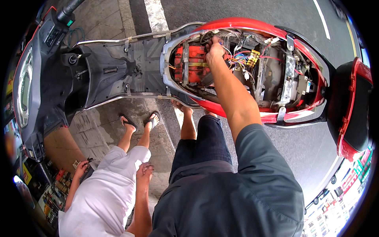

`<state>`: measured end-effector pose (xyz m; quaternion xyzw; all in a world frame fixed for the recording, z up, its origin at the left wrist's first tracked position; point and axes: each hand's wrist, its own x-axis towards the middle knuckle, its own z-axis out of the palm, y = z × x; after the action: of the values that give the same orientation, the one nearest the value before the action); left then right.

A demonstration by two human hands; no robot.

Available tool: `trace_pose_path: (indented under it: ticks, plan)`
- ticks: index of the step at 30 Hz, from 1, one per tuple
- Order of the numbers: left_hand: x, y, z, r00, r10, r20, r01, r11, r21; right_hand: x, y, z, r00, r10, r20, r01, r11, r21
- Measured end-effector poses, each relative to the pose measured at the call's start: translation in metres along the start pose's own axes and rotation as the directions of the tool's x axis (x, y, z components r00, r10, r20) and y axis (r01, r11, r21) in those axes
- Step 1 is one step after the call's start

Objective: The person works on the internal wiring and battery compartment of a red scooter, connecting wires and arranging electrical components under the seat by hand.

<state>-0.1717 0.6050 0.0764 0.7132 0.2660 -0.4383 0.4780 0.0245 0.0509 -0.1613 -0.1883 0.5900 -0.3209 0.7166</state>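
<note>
Outdoors, grey asphalt road (pixel 276 12) with a white painted stripe (pixel 155 14) and paved kerbside; a red scooter (pixel 252 25) stands across your view, seat (pixel 355 114) flipped up at the right, handlebar end at the left, long axis running left to right. Your right hand (pixel 215 49) reaches straight ahead into the open under-seat bay, fingers curled down into the wire bundle (pixel 242 59); what exactly it pinches is hidden, so grip can't be told. Wires lie just right of the hand, the red battery (pixel 195 63) just left, touching or near. Your left hand is not in view. A second person in white (pixel 102 193) stands at your left, one hand (pixel 144 170) hanging by your side, sandalled feet (pixel 140 122) beside the footboard (pixel 122 67).
</note>
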Motion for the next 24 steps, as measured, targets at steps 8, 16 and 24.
trace_pose_path:
  ticks: [8, 16, 24]
  plan:
    - [0.005, 0.011, -0.005, 0.999, 0.03, -0.028, -0.026, 0.993, 0.119, 0.004, -0.008, -0.004, 0.998, 0.065, 0.011, -0.066, 0.995, 0.075]
    - [0.004, 0.007, -0.019, 1.0, -0.011, 0.007, 0.011, 0.998, 0.069, 0.034, 0.001, -0.002, 0.997, 0.07, -0.012, -0.065, 0.972, 0.226]
    - [-0.001, 0.028, -0.006, 0.999, 0.03, 0.019, -0.034, 0.978, 0.207, -0.006, -0.003, 0.019, 0.99, -0.101, -0.102, 0.123, 0.962, 0.242]
